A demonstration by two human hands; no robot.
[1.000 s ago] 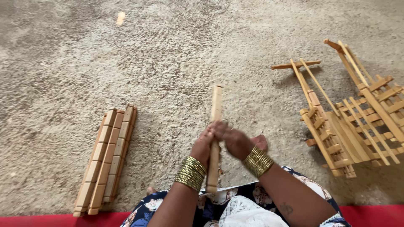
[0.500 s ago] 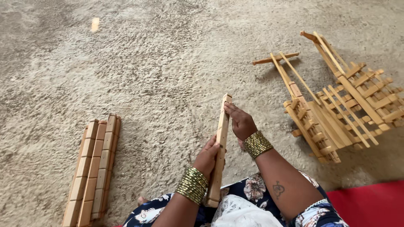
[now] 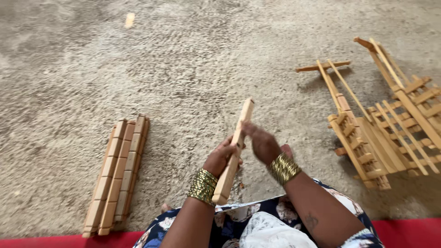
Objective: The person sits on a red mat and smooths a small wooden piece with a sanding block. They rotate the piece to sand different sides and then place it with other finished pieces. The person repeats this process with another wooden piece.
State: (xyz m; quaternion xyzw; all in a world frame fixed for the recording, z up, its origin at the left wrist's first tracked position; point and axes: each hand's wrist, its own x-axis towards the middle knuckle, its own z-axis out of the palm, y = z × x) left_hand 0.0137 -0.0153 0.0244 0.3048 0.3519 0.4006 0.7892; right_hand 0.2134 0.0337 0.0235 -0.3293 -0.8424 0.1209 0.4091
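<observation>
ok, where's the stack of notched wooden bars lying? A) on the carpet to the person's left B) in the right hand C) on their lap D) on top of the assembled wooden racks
A: the stack of notched wooden bars lies flat on the carpet, left of the left hand, apart from both hands.

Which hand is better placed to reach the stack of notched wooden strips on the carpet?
Left. The left hand, gripping the stick, is on the stack's side; the right hand would have to cross over.
</observation>
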